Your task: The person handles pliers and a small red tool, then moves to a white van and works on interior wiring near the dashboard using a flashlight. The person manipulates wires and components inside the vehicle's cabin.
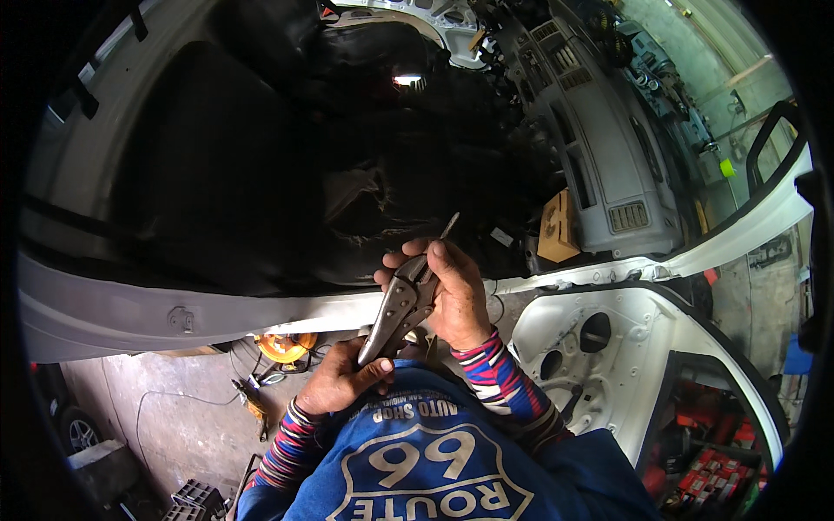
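Observation:
A pair of metal locking pliers lies slantwise between my two hands, in front of the open side of a vehicle. My left hand is closed around the lower end of its handles, thumb on top. My right hand grips the upper part near the jaws, its fingers behind the tool. A thin metal rod sticks up past my right thumb. My fingers hide its lower end, so I cannot tell whether the jaws clamp it.
Beyond my hands is a torn black seat. A grey dashboard and a cardboard box are at the right. The white door stands open at my right. A yellow cable reel and a power tool lie on the floor at left.

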The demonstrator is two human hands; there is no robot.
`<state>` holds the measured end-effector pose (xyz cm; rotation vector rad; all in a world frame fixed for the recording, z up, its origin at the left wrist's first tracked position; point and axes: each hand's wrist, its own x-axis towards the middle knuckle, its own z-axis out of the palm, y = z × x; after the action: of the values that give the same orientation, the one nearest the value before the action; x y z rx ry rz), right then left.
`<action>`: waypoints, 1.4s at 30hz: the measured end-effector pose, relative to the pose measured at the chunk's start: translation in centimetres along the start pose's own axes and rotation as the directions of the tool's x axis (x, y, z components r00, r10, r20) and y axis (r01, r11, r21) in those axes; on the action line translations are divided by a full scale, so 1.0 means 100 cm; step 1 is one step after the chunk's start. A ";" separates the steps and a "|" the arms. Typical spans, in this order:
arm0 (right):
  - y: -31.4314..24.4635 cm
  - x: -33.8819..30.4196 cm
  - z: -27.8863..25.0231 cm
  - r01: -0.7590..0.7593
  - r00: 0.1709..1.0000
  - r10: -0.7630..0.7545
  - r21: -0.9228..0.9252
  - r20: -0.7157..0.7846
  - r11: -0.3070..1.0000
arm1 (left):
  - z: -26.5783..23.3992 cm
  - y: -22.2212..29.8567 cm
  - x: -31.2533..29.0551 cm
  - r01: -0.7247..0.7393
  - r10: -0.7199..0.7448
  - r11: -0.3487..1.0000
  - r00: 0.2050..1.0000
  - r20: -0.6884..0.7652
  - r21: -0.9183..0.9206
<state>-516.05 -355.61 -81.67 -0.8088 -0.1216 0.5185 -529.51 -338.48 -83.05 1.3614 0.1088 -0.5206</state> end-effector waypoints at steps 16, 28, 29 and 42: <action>-0.033 -0.009 -0.087 0.007 1.000 -0.008 -0.026 -0.016 1.000 | 0.053 -0.036 0.072 0.013 -0.012 1.000 0.999 -0.037 0.024; 0.122 -0.140 -0.301 -0.604 0.688 0.523 -0.796 -0.503 0.030 | -0.085 -0.119 0.182 0.014 0.216 0.923 0.809 -0.546 0.385; 0.138 -0.160 -0.308 -0.705 0.627 0.589 -0.694 -0.510 0.150 | -0.101 -0.125 0.197 0.056 0.190 0.922 0.799 -0.570 0.384; 0.132 -0.245 -0.337 -0.290 0.841 0.482 -0.957 -0.246 0.017 | -0.193 0.017 0.214 0.017 0.443 0.800 0.655 -0.612 0.599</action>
<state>-532.54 -382.22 -112.20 -2.2379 -0.4304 1.0824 -505.70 -326.25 -93.72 2.0889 0.4706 0.2917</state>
